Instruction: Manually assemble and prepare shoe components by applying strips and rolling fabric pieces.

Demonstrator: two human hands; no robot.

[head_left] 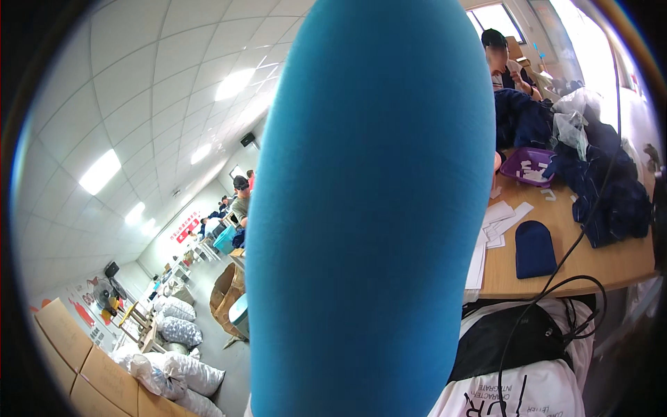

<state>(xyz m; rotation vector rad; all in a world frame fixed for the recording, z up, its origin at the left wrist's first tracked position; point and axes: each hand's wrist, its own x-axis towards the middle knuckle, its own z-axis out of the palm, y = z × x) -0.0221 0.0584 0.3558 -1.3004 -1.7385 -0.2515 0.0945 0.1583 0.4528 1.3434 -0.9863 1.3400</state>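
Navy hat (535, 250) on tbl (590, 264), purple bskt (533, 154) w/ white slips (533, 174)

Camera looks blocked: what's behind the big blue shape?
White papers and the wooden table emerge past the right edge of the blue shape; whatever lies directly behind it is covered.

Ceiling lights (101, 172) glare white while straight edges bend

Papers (501, 219) left of beanie (534, 250) on table (590, 267)
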